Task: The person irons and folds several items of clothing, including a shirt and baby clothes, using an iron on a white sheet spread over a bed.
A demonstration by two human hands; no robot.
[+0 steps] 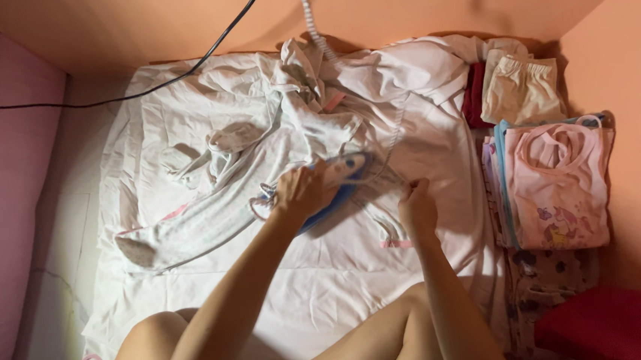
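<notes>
- Lying at the far left edge of the view is a pink cushioned surface (1,187), and a black cable (170,79) is running across the peach wall above it.
- Covering the floor is a white sheet (215,285), which is serving as the ironing surface between the person's bare knees.
- Stretching across the sheet is a pale patterned garment (203,218), its long sleeve or leg pointing down-left, with crumpled white cloth piling up behind it.
- The left hand (302,192) is gripping the handle of a blue and white iron (339,182), which is resting on the garment at the middle of the sheet; its ribbed cord (310,15) is climbing toward the wall.
- The right hand (417,207) is clenching on the white fabric just beside the iron, pinning it flat.
- Standing at the right is a stack of folded clothes (554,186), topped by a pink vest, with beige folded shorts (521,87) behind it.
- Sitting in the lower right corner is a red cloth (616,325).
</notes>
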